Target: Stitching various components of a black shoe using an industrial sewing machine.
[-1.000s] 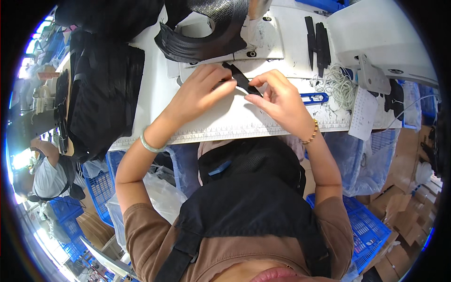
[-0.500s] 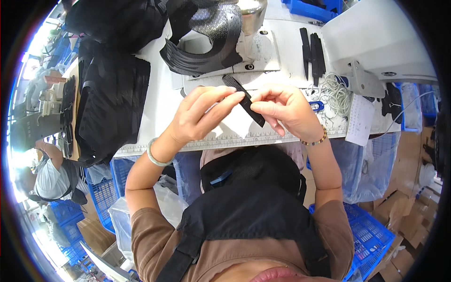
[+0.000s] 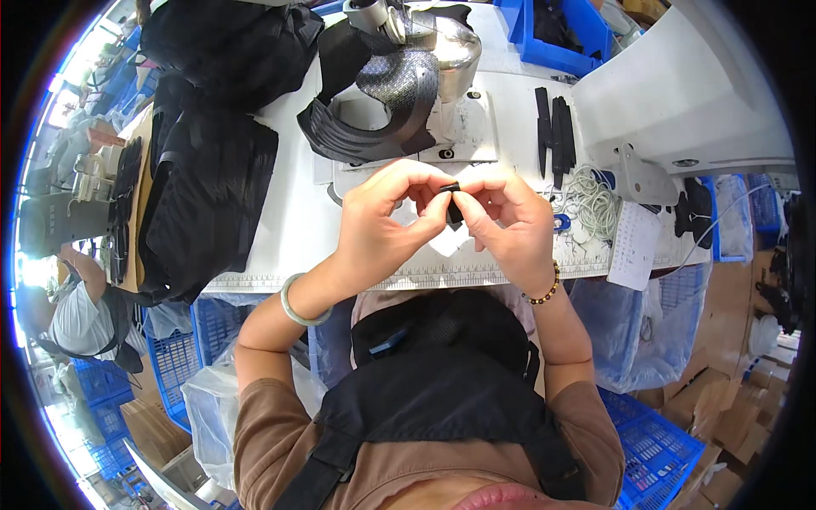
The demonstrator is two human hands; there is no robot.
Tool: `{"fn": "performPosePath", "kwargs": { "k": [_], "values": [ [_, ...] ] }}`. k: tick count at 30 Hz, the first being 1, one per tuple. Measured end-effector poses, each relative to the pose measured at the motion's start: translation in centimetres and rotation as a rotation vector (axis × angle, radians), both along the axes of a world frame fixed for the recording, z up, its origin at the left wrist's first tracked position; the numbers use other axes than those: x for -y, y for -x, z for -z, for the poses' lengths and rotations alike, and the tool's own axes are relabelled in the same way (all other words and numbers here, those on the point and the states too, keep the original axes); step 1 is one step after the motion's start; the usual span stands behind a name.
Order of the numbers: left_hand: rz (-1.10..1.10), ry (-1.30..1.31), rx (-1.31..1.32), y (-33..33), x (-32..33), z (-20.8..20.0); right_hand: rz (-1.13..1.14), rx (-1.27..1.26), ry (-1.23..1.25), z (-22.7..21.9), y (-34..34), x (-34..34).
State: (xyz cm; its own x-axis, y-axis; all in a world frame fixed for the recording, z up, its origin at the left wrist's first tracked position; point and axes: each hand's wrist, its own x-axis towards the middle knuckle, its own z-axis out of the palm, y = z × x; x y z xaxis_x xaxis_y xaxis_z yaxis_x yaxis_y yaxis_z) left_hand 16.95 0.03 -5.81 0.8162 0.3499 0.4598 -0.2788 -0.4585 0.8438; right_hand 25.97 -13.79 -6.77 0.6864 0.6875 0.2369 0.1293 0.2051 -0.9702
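Both hands meet above the front of the white sewing table (image 3: 340,270), pinching one short black fabric strip (image 3: 456,211) between them. My left hand (image 3: 393,208) grips the strip's upper end with thumb and forefinger. From the other side my right hand (image 3: 508,214) pinches the same end, its thumb against the left thumb. The upper end looks folded over, and much of the strip is hidden behind the fingers. Just beyond the hands, a curved black perforated piece (image 3: 374,127) hangs around the metal machine arm (image 3: 457,55).
Black fabric panels (image 3: 208,178) are piled at the left. To the right lie several black strips (image 3: 557,136), a tangle of pale cord (image 3: 593,194), blue-handled snips (image 3: 561,223) and a paper sheet (image 3: 635,245). A white machine body (image 3: 680,93) and a blue bin (image 3: 561,38) stand beyond.
My hands have drawn together on the strip, which now shows short and folded between the fingertips instead of stretched out at a slant. The whole view has shifted slightly.
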Motion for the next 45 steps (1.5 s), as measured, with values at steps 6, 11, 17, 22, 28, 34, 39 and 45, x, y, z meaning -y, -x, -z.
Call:
{"fn": "performPosePath", "kwargs": {
  "k": [6,11,17,22,28,34,39,45],
  "values": [
    [-0.039,0.062,-0.001,0.0,0.3,0.1,-0.073,-0.150,-0.063,0.0,0.0,-0.3],
    [-0.019,0.163,-0.002,0.1,0.0,0.4,-0.068,-0.127,-0.072,-0.2,-0.1,-0.8],
    [0.013,0.602,-0.114,0.7,0.1,-0.4,-0.111,-0.060,0.060,-0.5,0.1,-1.1],
    [0.169,0.680,-0.293,1.3,-0.7,-1.1,-0.153,0.015,-0.068,-1.1,-0.2,-0.6],
    [0.206,0.595,-0.325,1.5,-1.6,-2.5,-0.275,0.308,0.124,-3.4,-2.1,-0.3],
    [0.227,0.594,-0.343,1.4,-2.2,-3.1,-0.182,0.718,0.148,-3.6,-3.4,-0.3],
    [0.217,0.550,-0.329,1.3,-2.3,-4.3,-0.161,0.726,0.073,-4.2,-3.2,-0.8],
    [0.014,0.463,-0.146,2.8,-3.6,-8.2,0.049,0.385,-0.063,-4.5,-1.6,-1.9]
  ]
}}
